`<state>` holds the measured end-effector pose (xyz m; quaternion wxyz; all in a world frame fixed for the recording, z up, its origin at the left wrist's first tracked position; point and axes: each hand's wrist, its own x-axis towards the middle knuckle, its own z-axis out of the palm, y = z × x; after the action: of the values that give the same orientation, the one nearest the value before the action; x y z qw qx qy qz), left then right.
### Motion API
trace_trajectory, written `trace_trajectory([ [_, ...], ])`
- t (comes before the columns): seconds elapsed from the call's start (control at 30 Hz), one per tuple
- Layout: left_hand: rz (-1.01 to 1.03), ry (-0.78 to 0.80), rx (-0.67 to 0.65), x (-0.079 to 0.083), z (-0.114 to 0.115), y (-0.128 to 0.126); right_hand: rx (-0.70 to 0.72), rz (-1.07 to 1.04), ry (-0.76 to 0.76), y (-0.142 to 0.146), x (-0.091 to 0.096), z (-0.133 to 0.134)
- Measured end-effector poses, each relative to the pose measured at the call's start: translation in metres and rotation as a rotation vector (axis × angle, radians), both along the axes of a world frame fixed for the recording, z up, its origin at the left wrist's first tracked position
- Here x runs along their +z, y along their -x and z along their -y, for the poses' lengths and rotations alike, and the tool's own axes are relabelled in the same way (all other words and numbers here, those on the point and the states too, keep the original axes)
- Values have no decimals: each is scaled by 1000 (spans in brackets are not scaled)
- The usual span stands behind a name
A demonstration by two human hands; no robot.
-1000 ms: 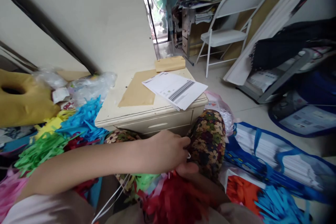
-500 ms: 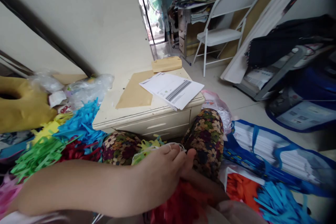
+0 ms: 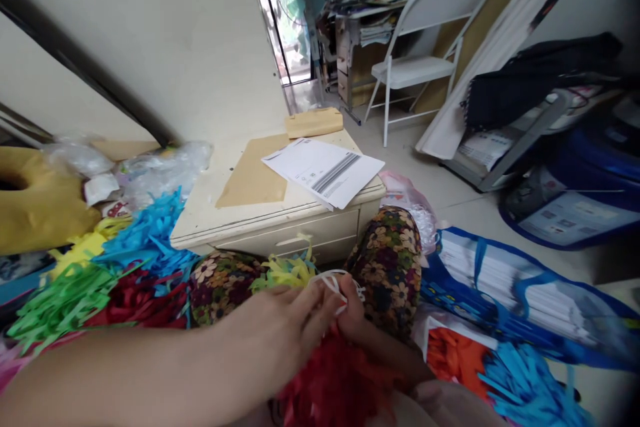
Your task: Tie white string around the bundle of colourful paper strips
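My left hand (image 3: 287, 320) reaches across from the left, fingers closed over a thin white cord (image 3: 327, 275). Against it my right hand (image 3: 352, 307) pinches the same cord, which loops above the fingers of both. Just below the hands, a bundle of dark red strips (image 3: 330, 380) with some orange hangs in my lap. Yellow and pale green strips (image 3: 287, 271) show beyond my left hand, between my knees in flowered trousers (image 3: 387, 260). The fingertips partly cover one another, so the exact grip is hidden.
A cream drawer cabinet (image 3: 200, 217) stands ahead, with white papers (image 3: 325, 170) and brown paper on it. Heaps of blue strips (image 3: 145, 233) and green strips (image 3: 60, 303) lie left. On the right are a blue bag (image 3: 505, 280), orange strips (image 3: 457, 357) and a folding chair (image 3: 420, 70).
My left hand has shifted slightly left and its fingers have moved down. My right hand has risen into view, its thumb and finger now on the cord. More yellow strips show.
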<state>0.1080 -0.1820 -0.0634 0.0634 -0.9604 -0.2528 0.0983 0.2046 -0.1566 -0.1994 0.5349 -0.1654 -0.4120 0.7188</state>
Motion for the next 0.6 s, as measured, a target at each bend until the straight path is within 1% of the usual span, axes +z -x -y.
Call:
trace_trajectory([
  [0.07, 19, 86, 125, 11, 0, 11, -29, -52, -43, 0, 1, -3],
  [0.13, 26, 251, 235, 21, 0, 24, -76, -125, -109, 0, 6, -5],
  [0.2, 40, 416, 310, 29, -4, 40, -136, -212, -187, -2, 12, -7],
  [0.27, 82, 516, 380, 34, -11, 60, -181, -267, -241, -4, 17, -7],
  [0.37, 140, 557, 519, 36, -27, 96, -207, -266, -257, -9, 22, -7],
  [0.47, 110, 579, 659, 36, -40, 139, -229, -266, -277, -16, 23, -8],
  [0.53, 139, 599, 768, 37, -43, 168, -262, -247, -279, -19, 24, -9],
  [0.6, 164, 597, 860, 38, -42, 192, -296, -207, -279, -20, 26, -10],
])
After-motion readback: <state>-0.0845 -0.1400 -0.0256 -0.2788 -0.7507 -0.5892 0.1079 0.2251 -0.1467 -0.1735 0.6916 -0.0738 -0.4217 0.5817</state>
